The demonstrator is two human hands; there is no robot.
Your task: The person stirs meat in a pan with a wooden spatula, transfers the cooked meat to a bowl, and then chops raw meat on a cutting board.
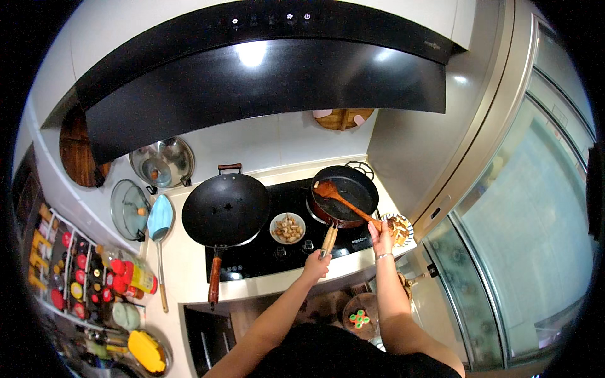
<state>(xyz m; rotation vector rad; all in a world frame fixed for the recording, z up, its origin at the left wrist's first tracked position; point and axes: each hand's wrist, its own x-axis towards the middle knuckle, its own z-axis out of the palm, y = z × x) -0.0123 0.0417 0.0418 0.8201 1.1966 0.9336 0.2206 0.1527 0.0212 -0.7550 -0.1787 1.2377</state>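
My left hand [316,266] is closed around the handle [328,242] of a deep black frying pan [352,189] on the right side of the cooktop. My right hand [382,238] grips the long handle of a wooden spatula [350,205], whose head lies inside the pan near its left wall. A small pale piece sits by the spatula's head. Left of the pan, a white bowl [288,228] holds chopped, light-brown food pieces. Just right of my right hand is a striped-rim plate [410,231] with browned food on it, partly hidden by the hand.
A black wok [226,208] with a wooden handle stands on the left of the black glass cooktop [264,264]. Further left are a metal turner [161,245] on a blue rest, glass lids [130,208] and a bottle rack [71,279]. The range hood [274,80] overhangs the back.
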